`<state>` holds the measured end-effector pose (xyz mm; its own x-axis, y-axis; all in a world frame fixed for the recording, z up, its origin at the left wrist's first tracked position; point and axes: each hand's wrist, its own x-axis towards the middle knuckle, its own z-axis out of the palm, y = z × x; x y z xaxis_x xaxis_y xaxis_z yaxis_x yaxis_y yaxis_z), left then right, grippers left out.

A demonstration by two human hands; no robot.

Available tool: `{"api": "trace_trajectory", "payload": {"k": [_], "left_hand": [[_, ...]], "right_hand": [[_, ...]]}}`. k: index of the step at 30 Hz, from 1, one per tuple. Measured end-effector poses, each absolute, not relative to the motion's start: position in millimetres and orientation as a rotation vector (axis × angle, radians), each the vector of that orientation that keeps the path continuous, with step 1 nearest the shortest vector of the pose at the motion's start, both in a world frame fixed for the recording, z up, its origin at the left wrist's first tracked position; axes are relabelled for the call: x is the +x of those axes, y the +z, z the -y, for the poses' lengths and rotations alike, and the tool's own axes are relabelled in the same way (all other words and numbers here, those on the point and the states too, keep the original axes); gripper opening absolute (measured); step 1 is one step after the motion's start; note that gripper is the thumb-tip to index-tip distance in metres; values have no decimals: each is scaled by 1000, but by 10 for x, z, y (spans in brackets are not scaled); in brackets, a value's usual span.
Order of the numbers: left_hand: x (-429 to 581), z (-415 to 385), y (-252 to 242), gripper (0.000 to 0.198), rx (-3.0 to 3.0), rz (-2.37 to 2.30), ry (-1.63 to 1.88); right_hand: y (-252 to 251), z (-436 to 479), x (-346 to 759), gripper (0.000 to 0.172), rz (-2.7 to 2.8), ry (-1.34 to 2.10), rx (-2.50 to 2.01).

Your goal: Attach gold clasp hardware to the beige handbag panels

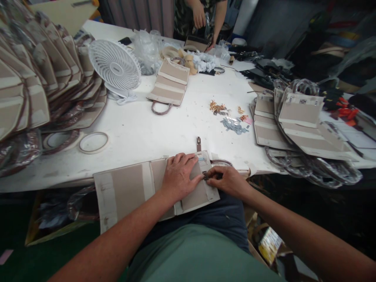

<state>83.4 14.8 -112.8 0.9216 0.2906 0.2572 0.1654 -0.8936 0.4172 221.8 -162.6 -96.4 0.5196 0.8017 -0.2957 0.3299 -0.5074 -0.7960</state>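
A flat beige handbag panel [126, 192] lies across my lap and the table's near edge. My left hand [180, 174] rests palm down on it with fingers spread, pressing it flat. My right hand [226, 181] is closed in a pinch on a small dark metal clasp [205, 175] at the panel's right part. A short brown strap tab [199, 143] sticks out above the panel.
The white table [141, 129] carries a white fan [115, 67], tape rings [93, 141], small gold and silver metal parts [232, 117], one beige bag [170, 84], and bag stacks at left [38, 86] and right [299, 121]. Another person's hands [201, 17] work at the far side.
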Motion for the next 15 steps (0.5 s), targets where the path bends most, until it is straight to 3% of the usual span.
{"api": "trace_trajectory", "payload": {"k": [9, 15], "left_hand": [[835, -152, -1129, 55, 2683, -320, 440], [854, -146, -1139, 55, 2682, -316, 431]], "right_hand": [[-1036, 1652, 1997, 19, 1234, 283, -2403], [-1097, 1654, 1986, 17, 1229, 233, -2375]]}}
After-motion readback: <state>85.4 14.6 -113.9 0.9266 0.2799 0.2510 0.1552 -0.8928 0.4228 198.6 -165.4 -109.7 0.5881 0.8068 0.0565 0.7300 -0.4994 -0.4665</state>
